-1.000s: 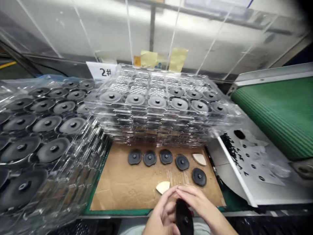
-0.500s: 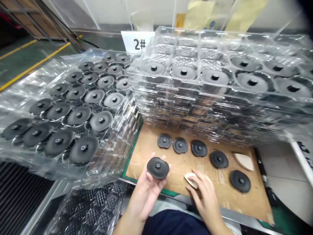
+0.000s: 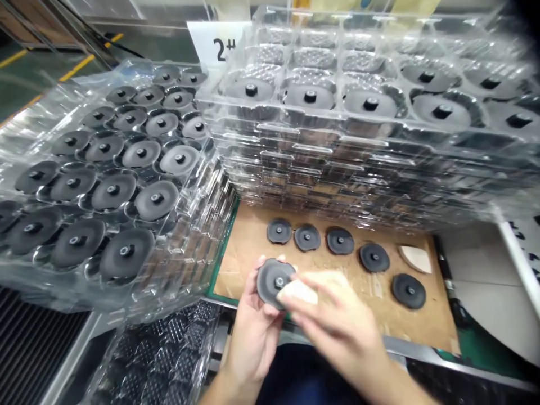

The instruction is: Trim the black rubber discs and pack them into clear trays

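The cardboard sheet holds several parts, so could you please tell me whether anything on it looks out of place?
One black disc at the right sits nearer the camera, out of line with the row of four discs, perhaps deliberately. The cardboard sheet shows pale streaks left of that disc, perhaps scuffs. Nothing looks spilled or broken.

The discs (image 3: 369,253) look smooth, matt and plastic, the wedges (image 3: 415,259) pale and matt, the trays (image 3: 320,169) clear glossy plastic, the cardboard (image 3: 329,267) dull and scuffed, and the strip (image 3: 407,347) along the near edge of the tabletop (image 3: 478,346) shiny metal.
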A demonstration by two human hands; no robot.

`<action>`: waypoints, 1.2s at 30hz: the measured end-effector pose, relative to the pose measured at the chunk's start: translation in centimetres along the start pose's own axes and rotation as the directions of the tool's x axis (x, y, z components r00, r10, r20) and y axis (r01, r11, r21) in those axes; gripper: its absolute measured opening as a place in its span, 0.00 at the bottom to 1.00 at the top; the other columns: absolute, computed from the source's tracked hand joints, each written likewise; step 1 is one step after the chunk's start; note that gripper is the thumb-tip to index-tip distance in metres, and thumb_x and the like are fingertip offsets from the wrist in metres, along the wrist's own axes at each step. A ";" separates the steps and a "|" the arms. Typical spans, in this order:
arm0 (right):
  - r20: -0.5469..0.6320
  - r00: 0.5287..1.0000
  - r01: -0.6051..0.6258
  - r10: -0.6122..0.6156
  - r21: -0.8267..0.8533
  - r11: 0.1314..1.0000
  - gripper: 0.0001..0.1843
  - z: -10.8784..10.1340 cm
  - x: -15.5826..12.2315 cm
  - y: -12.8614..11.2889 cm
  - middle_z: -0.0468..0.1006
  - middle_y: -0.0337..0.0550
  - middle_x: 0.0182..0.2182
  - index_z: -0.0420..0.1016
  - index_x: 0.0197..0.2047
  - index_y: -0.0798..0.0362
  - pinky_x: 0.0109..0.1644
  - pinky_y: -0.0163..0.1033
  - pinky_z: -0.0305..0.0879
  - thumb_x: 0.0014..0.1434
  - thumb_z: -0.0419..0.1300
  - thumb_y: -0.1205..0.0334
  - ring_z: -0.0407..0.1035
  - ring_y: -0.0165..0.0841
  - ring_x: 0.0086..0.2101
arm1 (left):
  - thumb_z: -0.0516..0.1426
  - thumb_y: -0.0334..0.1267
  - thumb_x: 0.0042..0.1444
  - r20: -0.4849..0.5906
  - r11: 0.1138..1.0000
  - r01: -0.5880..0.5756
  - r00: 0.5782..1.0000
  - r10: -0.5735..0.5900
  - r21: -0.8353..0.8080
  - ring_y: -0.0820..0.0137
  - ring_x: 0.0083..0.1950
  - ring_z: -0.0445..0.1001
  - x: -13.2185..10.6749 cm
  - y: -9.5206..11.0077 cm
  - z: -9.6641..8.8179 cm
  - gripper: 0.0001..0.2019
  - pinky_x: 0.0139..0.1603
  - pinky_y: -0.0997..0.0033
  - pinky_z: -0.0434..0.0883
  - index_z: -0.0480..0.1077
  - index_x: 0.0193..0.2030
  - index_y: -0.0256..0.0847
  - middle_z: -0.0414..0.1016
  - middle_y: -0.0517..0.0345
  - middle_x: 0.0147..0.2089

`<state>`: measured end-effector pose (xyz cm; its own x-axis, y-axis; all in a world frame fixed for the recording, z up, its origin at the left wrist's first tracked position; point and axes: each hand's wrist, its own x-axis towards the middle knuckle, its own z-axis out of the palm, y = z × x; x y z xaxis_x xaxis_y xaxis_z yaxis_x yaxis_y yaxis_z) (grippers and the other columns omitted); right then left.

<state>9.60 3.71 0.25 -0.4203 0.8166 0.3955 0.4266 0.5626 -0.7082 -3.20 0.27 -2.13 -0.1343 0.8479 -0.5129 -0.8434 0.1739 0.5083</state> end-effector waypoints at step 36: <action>0.171 0.508 -0.744 0.844 0.582 0.329 0.17 -1.6 -7.0 3.8 0.79 0.45 0.32 0.78 0.38 0.52 0.32 0.37 0.68 0.58 0.57 0.48 0.70 0.33 0.29 | 0.68 0.41 0.38 -0.012 0.984 0.079 0.997 -0.078 0.163 0.59 0.53 0.73 0.4 -0.3 1.6 0.32 0.47 0.70 0.74 0.68 0.54 0.48 0.74 0.51 0.55</action>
<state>15.43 0.31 -4.32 0.0097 0.8676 -0.4972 -0.0126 -0.4971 -0.8676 -2.14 1.37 -1.36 -0.0748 0.8255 -0.5594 -0.7553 0.3193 0.5723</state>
